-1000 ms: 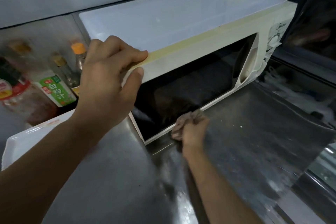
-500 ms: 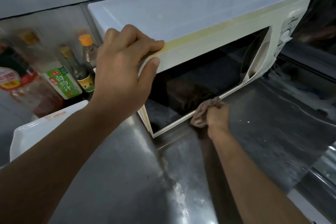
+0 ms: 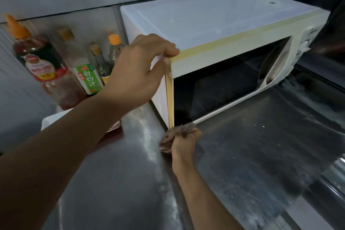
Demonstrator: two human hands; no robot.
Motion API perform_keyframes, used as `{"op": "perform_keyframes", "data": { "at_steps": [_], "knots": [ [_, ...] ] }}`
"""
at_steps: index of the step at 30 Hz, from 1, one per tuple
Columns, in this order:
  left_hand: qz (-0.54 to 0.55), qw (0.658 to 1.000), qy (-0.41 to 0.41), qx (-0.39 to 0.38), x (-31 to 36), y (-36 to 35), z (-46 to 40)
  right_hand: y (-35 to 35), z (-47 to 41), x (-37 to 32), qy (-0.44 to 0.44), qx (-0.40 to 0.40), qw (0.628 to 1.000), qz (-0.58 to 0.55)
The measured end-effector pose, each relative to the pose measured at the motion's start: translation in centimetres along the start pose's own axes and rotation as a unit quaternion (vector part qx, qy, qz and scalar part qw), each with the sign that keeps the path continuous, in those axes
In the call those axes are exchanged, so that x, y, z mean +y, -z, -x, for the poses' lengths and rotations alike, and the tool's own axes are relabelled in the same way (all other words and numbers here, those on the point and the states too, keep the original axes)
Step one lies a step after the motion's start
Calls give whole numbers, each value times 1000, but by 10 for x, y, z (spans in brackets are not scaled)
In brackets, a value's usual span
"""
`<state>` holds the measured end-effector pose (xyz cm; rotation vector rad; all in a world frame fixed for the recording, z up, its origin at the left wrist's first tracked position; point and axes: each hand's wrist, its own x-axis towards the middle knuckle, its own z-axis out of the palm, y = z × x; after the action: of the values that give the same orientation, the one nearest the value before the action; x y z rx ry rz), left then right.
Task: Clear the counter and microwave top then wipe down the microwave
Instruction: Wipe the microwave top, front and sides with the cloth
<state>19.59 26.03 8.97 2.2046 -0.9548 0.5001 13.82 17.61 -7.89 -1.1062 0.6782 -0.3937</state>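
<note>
Left hand (image 3: 138, 73) gripping microwave (image 3: 214, 30) corner, right hand (image 3: 183, 143) clutching cloth (image 3: 174, 134), sauce bottles (image 3: 87, 78) beside.

One microwave (image 3: 214, 30), one crumpled cloth (image 3: 175, 133), one steel counter (image 3: 252, 164). Five bottles lined up at the back: three orange-capped (image 3: 28, 52) (image 3: 64, 34) (image 3: 114, 46), two corked-looking (image 3: 87, 76) (image 3: 98, 58). One white tray (image 3: 50, 119). Two hands (image 3: 138, 73) (image 3: 183, 144) too.
</note>
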Motion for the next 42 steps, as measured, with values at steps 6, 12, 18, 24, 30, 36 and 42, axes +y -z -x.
{"op": "perform_keyframes", "data": {
  "at_steps": [6,12,18,24,30,36,42],
  "knots": [
    [17,999,14,-33,1,3,-1,3,-4,13,9,28,992,123],
    [3,996,20,-90,0,11,-4,16,-18,-17,59,58,991,104],
    [28,994,24,-98,-6,13,-8,28,-23,-37,139,39,969,199],
    [38,991,26,-127,-8,18,-8,12,16,-38,263,-3,945,194],
    [48,982,58,-172,-10,29,-13,-24,40,-88,444,36,882,151],
    [89,980,58,-171,-18,29,-15,-38,30,-93,530,91,825,171],
    [99,982,32,-159,-24,25,-13,-48,10,-72,552,107,811,160]
  ]
}}
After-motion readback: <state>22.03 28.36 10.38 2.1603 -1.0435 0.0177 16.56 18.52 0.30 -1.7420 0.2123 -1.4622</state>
